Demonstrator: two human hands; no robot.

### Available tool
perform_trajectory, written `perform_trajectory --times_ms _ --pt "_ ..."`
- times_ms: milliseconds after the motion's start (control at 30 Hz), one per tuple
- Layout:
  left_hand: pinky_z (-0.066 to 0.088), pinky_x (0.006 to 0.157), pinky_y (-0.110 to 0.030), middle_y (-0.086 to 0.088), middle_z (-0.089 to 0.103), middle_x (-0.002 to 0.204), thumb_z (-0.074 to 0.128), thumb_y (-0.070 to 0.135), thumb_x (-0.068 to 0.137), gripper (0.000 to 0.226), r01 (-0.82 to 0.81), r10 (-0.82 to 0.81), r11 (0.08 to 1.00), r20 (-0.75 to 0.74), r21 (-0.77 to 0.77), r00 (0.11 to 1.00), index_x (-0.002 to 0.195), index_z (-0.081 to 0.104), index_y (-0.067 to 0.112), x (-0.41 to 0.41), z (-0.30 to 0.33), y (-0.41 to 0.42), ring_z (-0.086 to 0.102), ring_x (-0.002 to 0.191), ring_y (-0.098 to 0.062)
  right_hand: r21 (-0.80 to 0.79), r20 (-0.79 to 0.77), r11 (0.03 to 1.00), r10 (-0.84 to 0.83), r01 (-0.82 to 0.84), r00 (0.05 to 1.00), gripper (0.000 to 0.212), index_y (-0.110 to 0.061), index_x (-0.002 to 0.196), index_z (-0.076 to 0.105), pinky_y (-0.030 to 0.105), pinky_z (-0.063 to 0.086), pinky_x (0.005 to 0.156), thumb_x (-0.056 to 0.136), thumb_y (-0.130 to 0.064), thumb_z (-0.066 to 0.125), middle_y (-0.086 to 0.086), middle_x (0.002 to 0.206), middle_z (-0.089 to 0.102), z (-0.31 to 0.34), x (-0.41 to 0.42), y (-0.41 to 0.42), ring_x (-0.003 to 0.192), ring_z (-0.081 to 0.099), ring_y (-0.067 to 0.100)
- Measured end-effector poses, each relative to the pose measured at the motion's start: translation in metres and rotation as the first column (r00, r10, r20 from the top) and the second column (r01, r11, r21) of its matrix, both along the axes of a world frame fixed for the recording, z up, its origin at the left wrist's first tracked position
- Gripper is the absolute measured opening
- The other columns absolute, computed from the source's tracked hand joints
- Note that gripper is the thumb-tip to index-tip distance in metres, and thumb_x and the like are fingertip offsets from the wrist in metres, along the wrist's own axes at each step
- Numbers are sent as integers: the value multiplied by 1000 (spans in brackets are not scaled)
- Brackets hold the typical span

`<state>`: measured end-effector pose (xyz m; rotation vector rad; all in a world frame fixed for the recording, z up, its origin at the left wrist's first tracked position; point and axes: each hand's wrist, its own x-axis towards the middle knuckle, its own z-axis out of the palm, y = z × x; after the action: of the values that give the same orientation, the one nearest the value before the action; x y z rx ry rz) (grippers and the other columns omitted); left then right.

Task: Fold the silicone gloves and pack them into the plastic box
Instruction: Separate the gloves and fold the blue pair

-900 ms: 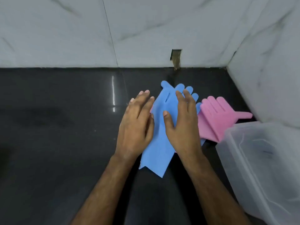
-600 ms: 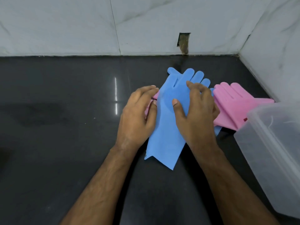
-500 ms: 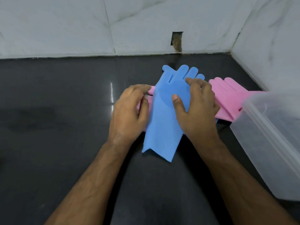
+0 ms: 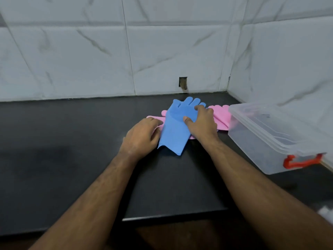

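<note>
A blue silicone glove [image 4: 175,129] lies flat on the black counter, fingers pointing at the back wall. Under it a pink glove [image 4: 155,117] sticks out to the left. A second pink glove [image 4: 221,115] lies to the right, against the box. My left hand [image 4: 142,137] has its fingers curled at the blue glove's left edge and grips it there. My right hand [image 4: 202,121] holds the glove's right side, thumb on the palm pad and fingers curled over the glove's fingers. The clear plastic box [image 4: 255,123] stands open at the right.
The box has a red latch [image 4: 299,162] on its near end. Marble-tiled walls close off the back and right of the counter [image 4: 72,141]. The counter's front edge [image 4: 173,214] runs below my forearms.
Both hands went from lying flat on the blue glove to curling their fingers at its edges. The view pulled back and tilted up, showing more wall and the whole box.
</note>
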<state>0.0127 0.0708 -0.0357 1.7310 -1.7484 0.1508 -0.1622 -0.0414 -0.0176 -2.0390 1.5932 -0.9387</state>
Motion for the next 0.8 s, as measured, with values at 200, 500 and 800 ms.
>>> perform_trajectory --times_ms 200,500,800 --pt "54 76 -42 5 71 106 53 28 98 23 -58 56 997 29 57 998 111 70 20 -3 6 12 63 96 -19 -68 161 995 83 -73 983 46 -15 130 59 23 41 99 87 -20 76 11 135 41 -1 0 3 110 59 24" --pt "50 73 -22 15 71 90 53 29 102 20 -38 20 997 -248 -67 968 97 71 22 8 -1 -8 64 86 -4 138 932 897 26 -420 363 65 -14 136 46 47 55 97 79 17 53 18 130 53 12 16 -10 102 65 28" --pt "55 56 -26 -1 79 88 36 60 105 54 63 -72 997 -855 -46 513 103 74 22 3 9 -22 73 70 -12 21 972 503 193 -864 136 58 -12 124 66 41 58 81 72 6 47 11 123 60 27 31 23 102 64 30"
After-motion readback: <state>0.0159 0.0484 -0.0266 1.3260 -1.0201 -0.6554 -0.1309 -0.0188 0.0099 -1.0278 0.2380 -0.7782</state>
